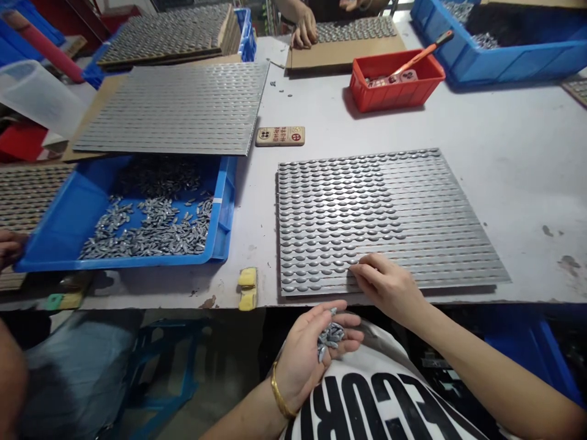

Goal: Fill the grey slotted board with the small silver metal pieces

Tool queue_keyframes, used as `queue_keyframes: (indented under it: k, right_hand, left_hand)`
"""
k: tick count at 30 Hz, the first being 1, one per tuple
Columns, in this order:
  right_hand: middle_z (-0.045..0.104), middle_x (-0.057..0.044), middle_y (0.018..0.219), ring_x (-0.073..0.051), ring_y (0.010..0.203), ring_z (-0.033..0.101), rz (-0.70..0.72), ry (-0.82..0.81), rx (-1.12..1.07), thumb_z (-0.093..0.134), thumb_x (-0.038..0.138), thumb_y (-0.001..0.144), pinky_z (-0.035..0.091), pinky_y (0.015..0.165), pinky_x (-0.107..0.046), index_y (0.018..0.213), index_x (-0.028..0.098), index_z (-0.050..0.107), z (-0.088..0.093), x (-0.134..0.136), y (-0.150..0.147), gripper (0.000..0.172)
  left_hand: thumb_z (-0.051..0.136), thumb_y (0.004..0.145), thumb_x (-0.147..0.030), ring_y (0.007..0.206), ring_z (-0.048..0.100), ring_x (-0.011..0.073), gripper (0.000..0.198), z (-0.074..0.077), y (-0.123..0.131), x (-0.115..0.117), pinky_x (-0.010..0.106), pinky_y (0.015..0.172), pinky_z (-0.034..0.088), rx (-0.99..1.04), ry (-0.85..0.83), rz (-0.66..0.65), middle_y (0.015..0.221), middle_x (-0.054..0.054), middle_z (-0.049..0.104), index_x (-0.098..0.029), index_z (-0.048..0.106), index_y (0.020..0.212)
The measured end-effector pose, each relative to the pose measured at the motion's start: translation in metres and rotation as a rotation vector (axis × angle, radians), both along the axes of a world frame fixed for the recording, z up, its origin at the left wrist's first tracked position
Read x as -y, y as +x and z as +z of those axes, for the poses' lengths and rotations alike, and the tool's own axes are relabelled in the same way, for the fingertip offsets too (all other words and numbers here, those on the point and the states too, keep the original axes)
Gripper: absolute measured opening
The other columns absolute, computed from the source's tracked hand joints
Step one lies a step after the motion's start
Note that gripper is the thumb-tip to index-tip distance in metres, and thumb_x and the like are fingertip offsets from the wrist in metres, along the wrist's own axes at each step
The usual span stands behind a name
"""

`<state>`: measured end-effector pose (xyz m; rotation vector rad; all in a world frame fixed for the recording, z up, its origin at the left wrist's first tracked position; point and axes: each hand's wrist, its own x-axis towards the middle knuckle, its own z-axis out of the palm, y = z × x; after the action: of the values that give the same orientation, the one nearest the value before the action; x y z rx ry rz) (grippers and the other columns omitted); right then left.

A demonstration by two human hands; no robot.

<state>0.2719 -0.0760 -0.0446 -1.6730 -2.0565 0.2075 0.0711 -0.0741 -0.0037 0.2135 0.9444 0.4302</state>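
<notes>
A grooved grey metal board (pixel 435 220) lies on the table in front of me, its left part filled with rows of small oval metal pieces. My left hand (pixel 312 348) is cupped palm up below the table edge and holds a small heap of those metal pieces (pixel 330 339). My right hand (pixel 385 284) rests on the board's near edge, fingers pinched together at a groove, pressing a piece I can barely make out.
A blue bin (pixel 68 220) of loose metal pieces sits at the left, with another grooved board (pixel 183 110) resting over its far side. A red tray (pixel 394 79) with an orange-handled tool, a blue crate (pixel 518 55), and another person's hand (pixel 305 30) are across the table.
</notes>
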Motion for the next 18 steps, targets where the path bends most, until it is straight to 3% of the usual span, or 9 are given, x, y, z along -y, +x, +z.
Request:
queue_keyframes:
  k: [6, 11, 14, 18]
  right_hand:
    - [0.062, -0.008, 0.099, -0.018, 0.09, 0.06, 0.004, 0.0, -0.207, 0.052, 0.014, 0.089, 0.052, 0.075, -0.03, 0.109, 0.021, 0.061, 0.009, 0.008, -0.003, 0.023]
    - [0.063, -0.009, 0.098, -0.019, 0.09, 0.061, 0.171, -0.209, -0.57, 0.053, 0.018, 0.089, 0.054, 0.075, -0.032, 0.107, 0.021, 0.063, 0.026, 0.02, -0.022, 0.02]
    - [0.065, -0.007, 0.094, -0.018, 0.086, 0.063, 0.167, -0.269, -0.782, 0.055, 0.018, 0.089, 0.054, 0.075, -0.033, 0.103, 0.021, 0.064, 0.024, 0.025, -0.036, 0.017]
    - [0.067, -0.008, 0.098, -0.021, 0.093, 0.063, 0.121, -0.2, -0.886, 0.056, 0.017, 0.088, 0.054, 0.081, -0.037, 0.1, 0.021, 0.065, 0.017, 0.029, -0.046, 0.015]
  left_hand:
    - [0.058, 0.086, -0.029, 0.073, 0.069, 0.0203, 0.018, -0.003, 0.002, 0.001, 0.031, 0.068, 0.051, -0.042, 0.052, 0.049, 0.091, 0.014, 0.071, -0.015, 0.051, 0.096]
    - [0.069, 0.078, -0.03, 0.059, 0.058, 0.0103, 0.022, -0.008, 0.001, 0.002, 0.022, 0.056, 0.046, -0.018, 0.081, 0.105, 0.073, 0.003, 0.064, -0.015, 0.054, 0.085]
    - [0.073, 0.074, -0.031, 0.052, 0.049, 0.0057, 0.025, -0.011, 0.001, 0.004, 0.017, 0.047, 0.039, 0.008, 0.058, 0.103, 0.065, -0.002, 0.055, -0.015, 0.056, 0.082]
    - [0.072, 0.074, -0.038, 0.045, 0.043, 0.0032, 0.03, -0.015, 0.004, 0.007, 0.015, 0.039, 0.028, 0.036, 0.002, 0.068, 0.064, -0.003, 0.052, -0.016, 0.053, 0.079]
